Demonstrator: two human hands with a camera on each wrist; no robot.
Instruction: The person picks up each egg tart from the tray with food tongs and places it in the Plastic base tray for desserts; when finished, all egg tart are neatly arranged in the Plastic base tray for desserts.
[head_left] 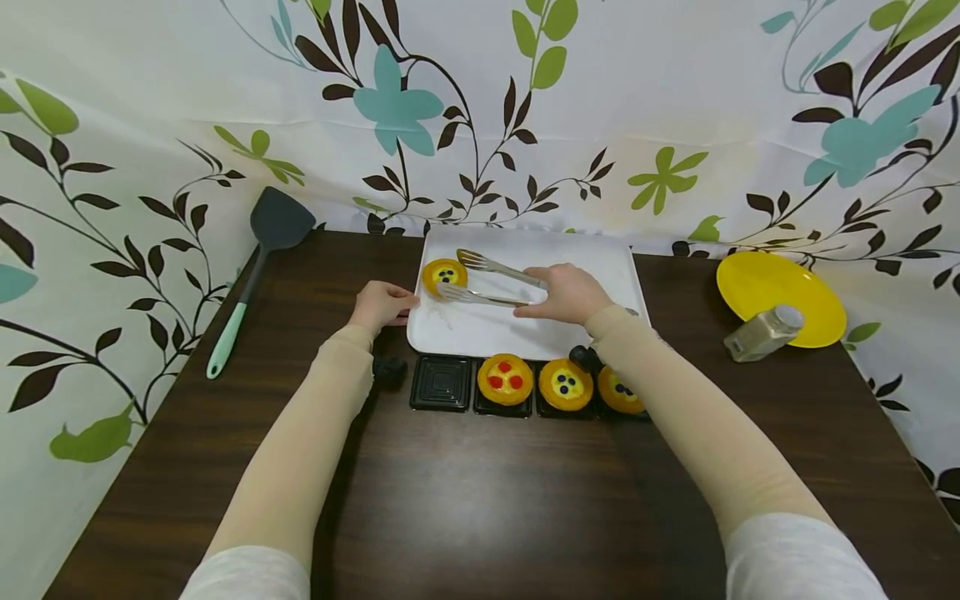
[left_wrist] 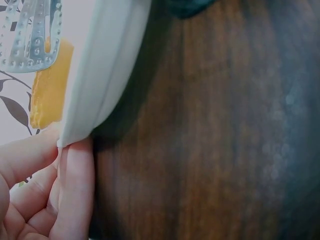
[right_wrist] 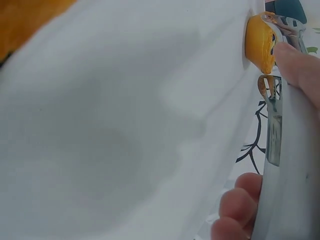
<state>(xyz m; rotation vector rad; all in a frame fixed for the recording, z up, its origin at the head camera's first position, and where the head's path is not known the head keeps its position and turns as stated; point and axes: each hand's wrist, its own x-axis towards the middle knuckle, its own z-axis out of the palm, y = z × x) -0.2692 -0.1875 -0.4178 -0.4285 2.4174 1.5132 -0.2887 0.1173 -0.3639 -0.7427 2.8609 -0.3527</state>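
Observation:
My left hand (head_left: 382, 305) pinches the left rim of a white rectangular tray (head_left: 525, 333); in the left wrist view the thumb lies over the rim and the fingers under it. Metal serving tongs (right_wrist: 274, 135) are gripped in my right hand (head_left: 567, 293) above the tray, their two slotted ends spread apart. One egg tart (head_left: 435, 279) with dark blue berries sits at the tray's left side, and the tongs' ends hover around it; whether they touch it I cannot tell.
Before the tray is a row of black square holders: the leftmost holder (head_left: 441, 385) is bare, then a red-topped tart (head_left: 505, 380) and blueberry tarts (head_left: 566, 385). A spatula (head_left: 258, 275) lies left; a yellow plate (head_left: 780, 287) and a shaker (head_left: 763, 333) stand right.

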